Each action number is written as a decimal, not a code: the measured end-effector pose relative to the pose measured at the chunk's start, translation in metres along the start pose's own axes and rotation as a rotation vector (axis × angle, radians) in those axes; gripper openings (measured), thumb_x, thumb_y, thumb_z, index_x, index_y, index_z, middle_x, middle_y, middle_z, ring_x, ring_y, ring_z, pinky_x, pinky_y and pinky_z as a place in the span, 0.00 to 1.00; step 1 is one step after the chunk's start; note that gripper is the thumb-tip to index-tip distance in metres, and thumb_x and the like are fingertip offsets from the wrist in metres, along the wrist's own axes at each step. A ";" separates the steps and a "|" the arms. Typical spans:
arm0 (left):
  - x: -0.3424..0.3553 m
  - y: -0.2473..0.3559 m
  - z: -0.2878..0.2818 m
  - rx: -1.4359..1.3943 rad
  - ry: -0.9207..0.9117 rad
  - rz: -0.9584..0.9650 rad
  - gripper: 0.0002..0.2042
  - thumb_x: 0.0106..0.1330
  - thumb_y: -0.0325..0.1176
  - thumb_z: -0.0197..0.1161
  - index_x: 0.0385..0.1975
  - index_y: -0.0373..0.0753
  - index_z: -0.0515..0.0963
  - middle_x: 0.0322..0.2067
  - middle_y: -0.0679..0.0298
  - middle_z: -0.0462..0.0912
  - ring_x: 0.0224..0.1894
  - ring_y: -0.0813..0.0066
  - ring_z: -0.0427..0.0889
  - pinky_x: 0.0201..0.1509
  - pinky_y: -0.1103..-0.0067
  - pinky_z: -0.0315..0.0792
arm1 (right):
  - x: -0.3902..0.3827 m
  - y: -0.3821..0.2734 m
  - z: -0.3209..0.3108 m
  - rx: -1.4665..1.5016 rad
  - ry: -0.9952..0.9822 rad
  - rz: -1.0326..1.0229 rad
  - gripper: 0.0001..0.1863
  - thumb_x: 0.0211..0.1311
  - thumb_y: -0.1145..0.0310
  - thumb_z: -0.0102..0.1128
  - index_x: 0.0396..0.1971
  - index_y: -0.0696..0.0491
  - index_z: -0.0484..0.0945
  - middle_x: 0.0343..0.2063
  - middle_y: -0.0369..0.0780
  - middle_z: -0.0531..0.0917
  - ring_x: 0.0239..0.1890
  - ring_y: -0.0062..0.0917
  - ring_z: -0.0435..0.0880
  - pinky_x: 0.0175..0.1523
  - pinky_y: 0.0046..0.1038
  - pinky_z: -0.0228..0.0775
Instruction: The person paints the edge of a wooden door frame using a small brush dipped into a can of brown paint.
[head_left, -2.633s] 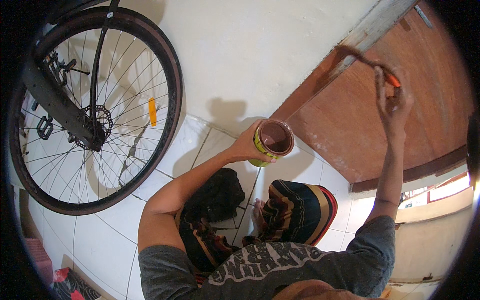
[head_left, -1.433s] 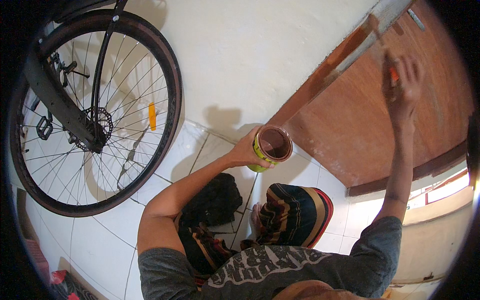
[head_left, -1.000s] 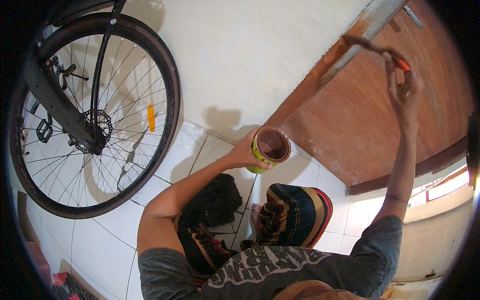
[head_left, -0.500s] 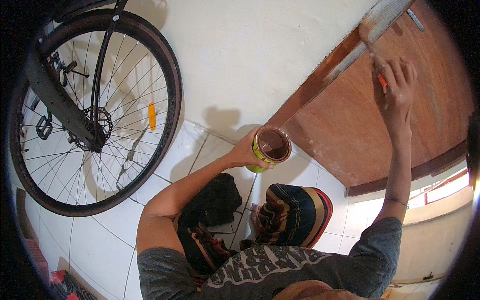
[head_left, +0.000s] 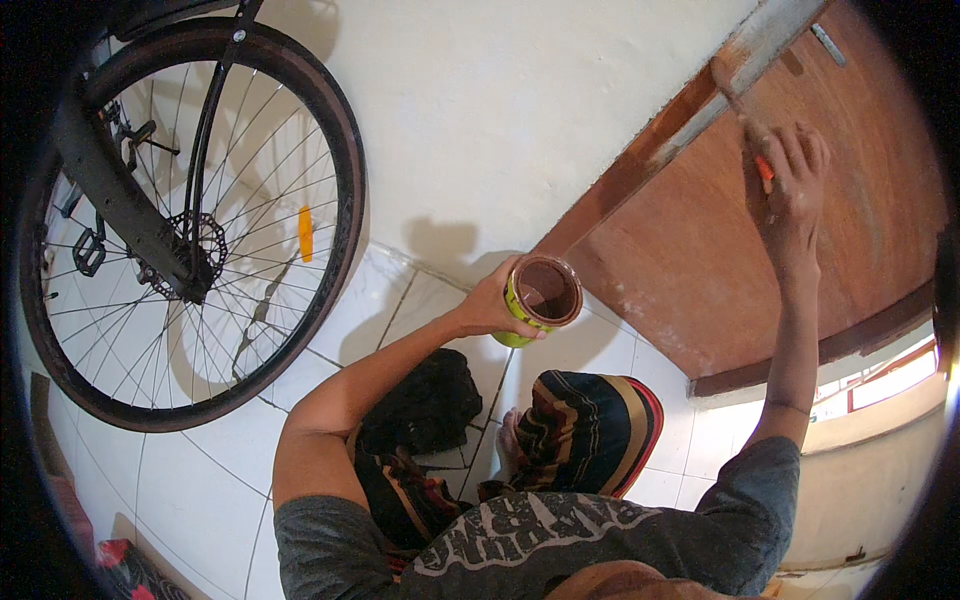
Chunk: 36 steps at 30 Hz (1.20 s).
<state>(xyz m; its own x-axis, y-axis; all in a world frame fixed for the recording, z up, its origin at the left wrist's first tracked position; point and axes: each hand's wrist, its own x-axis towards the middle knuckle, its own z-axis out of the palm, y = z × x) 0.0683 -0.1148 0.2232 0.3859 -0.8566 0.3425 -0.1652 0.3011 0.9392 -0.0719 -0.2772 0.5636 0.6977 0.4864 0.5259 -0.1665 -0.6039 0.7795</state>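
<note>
In the head view, the left hand (head_left: 490,303) has its fingers wrapped round an open green can (head_left: 525,312) of brown paint (head_left: 547,289), over the tiled floor (head_left: 215,460); the right hand (head_left: 796,190) has its fingers clasping an orange-handled brush (head_left: 765,168), its tip at the door frame (head_left: 642,157), beside a brown door (head_left: 700,250); a bicycle wheel (head_left: 350,190) stands leftward, black cloth (head_left: 425,400) nearer.

Large pale lettering (head_left: 530,532) across the grey shirt (head_left: 690,545)

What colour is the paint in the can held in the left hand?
The paint is reddish brown, best seen in the head view.
</note>
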 end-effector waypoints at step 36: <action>-0.002 -0.001 0.004 -0.038 0.055 0.042 0.51 0.31 0.43 0.84 0.60 0.38 0.62 0.54 0.57 0.74 0.58 0.65 0.74 0.63 0.71 0.67 | -0.055 -0.102 -0.038 0.755 -0.208 0.139 0.15 0.48 0.63 0.74 0.37 0.48 0.84 0.27 0.36 0.82 0.39 0.35 0.77 0.57 0.43 0.60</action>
<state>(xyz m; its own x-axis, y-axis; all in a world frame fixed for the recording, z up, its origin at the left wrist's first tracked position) 0.0645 -0.1151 0.2220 0.4293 -0.8187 0.3813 -0.1479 0.3528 0.9239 -0.1196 -0.2185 0.4676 0.8337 0.2917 0.4690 0.2030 -0.9516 0.2309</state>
